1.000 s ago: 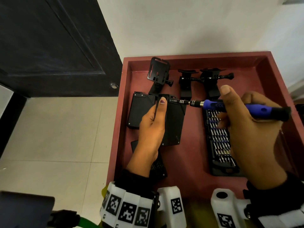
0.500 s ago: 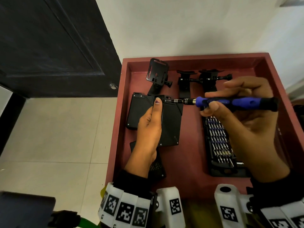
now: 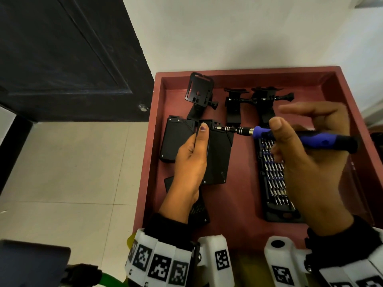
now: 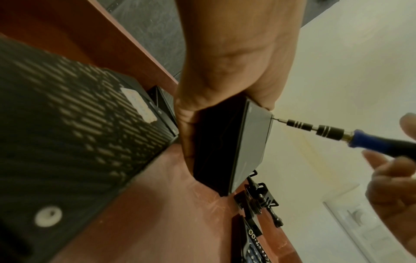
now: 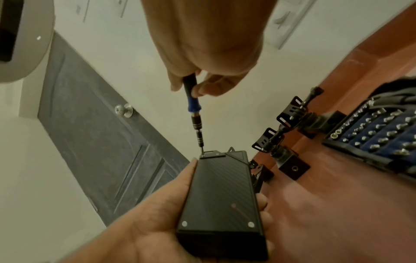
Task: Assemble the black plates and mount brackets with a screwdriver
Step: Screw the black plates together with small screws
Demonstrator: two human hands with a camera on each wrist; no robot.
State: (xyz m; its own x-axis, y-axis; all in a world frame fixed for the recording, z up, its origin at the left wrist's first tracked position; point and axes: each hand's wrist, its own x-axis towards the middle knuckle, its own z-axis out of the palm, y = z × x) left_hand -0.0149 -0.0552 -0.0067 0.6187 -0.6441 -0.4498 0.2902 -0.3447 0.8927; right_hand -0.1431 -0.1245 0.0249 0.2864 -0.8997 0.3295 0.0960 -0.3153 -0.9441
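My left hand (image 3: 191, 160) grips a black plate (image 3: 218, 156) on edge above the red tray (image 3: 248, 71), thumb along its upper side. My right hand (image 3: 300, 162) pinches a blue and black screwdriver (image 3: 315, 139) between thumb and curled fingers, index finger raised off it. The bit touches a screw at the plate's top corner (image 5: 203, 156). The left wrist view shows the screwdriver (image 4: 337, 135) meeting the plate (image 4: 231, 147) edge. A second black plate (image 3: 176, 139) lies in the tray behind my left hand. Black mount brackets (image 3: 200, 94) (image 3: 263, 100) stand at the tray's back.
An open bit set case (image 3: 275, 179) lies in the tray under my right hand. A perforated black plate (image 4: 67, 124) lies below my left wrist. A dark door (image 3: 62, 59) and pale tiled floor (image 3: 72, 162) are left of the tray.
My right hand's fingers have shifted round the screwdriver handle: the thumb is now on top and the index finger lifted. The bit stays at the plate's corner. My left hand holds still.
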